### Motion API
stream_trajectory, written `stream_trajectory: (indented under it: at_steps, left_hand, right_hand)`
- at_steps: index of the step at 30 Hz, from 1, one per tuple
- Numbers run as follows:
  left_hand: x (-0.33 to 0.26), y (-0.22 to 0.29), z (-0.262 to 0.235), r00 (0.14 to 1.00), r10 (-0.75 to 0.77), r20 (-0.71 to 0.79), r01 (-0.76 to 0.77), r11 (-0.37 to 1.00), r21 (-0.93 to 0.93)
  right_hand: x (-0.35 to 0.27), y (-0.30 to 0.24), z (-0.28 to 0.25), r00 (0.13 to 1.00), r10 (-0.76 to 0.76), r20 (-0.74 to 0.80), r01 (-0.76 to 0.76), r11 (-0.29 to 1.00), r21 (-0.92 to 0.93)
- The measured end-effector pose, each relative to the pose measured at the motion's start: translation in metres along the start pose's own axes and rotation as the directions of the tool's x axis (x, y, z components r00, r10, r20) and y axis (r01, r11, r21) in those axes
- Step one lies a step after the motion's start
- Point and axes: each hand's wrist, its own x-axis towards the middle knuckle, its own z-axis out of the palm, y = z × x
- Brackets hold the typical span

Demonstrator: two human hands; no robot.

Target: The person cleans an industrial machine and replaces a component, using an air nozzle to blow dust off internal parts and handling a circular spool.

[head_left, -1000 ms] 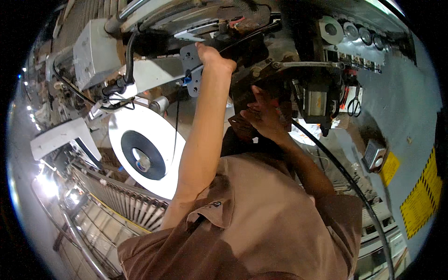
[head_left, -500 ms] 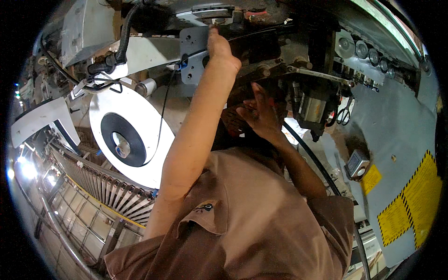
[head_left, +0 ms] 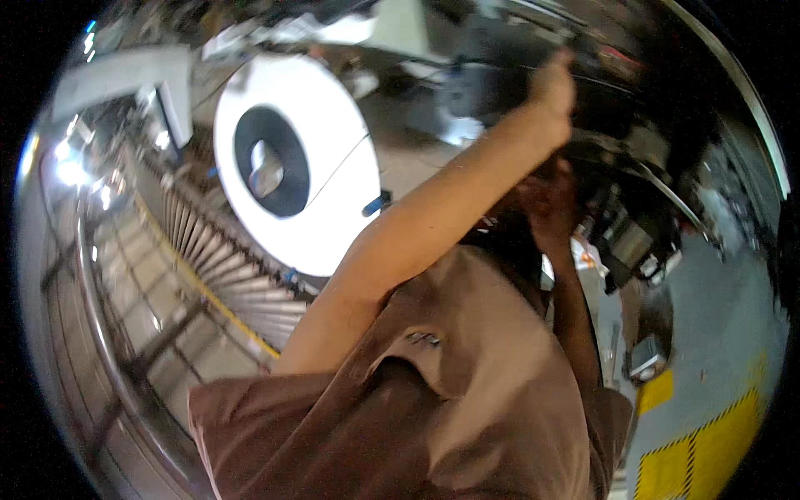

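Note:
My left arm stretches up and to the right, and my left hand [head_left: 553, 93] is inside the dark machine, close to a dark grey metal plate [head_left: 500, 50]. Blur smears its fingers, so whether it holds anything does not show. Below it, in shadow, my right hand [head_left: 550, 200] is raised near the dark machine parts. Its fingers are blurred too, and their grip cannot be made out. Left of my left forearm stands a large white disc [head_left: 337, 229] with a black hub [head_left: 297, 158]; a thin dark line crosses it.
A row of slats [head_left: 200, 237] and a curved metal rail [head_left: 104, 333] lie on the left. At right stands a grey panel [head_left: 708, 367] with yellow striped-edge sheets [head_left: 721, 442] and a small grey box [head_left: 647, 358]. A dark motor-like block [head_left: 629, 246] is beside my right hand.
The view has swung left, so the machine and disc appear farther right. My right hand has moved nearer my left wrist; its fingers, spread before, are now blurred.

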Motion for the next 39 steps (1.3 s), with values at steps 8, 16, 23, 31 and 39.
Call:
stream_trajectory:
  at_steps: [8, 16, 23, 31, 39]
  left_hand:
    - [-0.163, 0.072, -0.222, 0.660, 0.686, 0.305, -0.506, 0.107, 0.856]
    - [-0.200, 0.068, -0.557, 0.567, 0.760, 0.319, 0.073, -0.432, 0.899]
    - [-0.124, 0.125, -0.534, 0.405, 0.898, -0.170, 0.401, -0.007, 0.916]
    - [-0.084, 0.268, -0.571, 0.153, 0.735, -0.660, -0.151, 0.678, 0.720]
    - [-0.183, 0.123, -0.565, 0.604, 0.764, 0.225, 0.119, -0.365, 0.923]
  right_hand:
    - [-0.006, -0.023, 0.001, 0.991, -0.127, -0.051, 0.106, 0.948, -0.299]
    - [-0.011, 0.008, -0.011, 0.995, 0.091, 0.047, -0.086, 0.991, -0.103]
    - [-0.012, -0.013, -0.005, 0.994, 0.109, -0.018, -0.107, 0.990, 0.095]
    - [-0.003, -0.023, -0.003, 0.988, 0.111, -0.105, -0.137, 0.950, -0.281]
    - [-0.008, -0.021, 0.007, 0.981, 0.028, -0.194, -0.079, 0.963, -0.259]
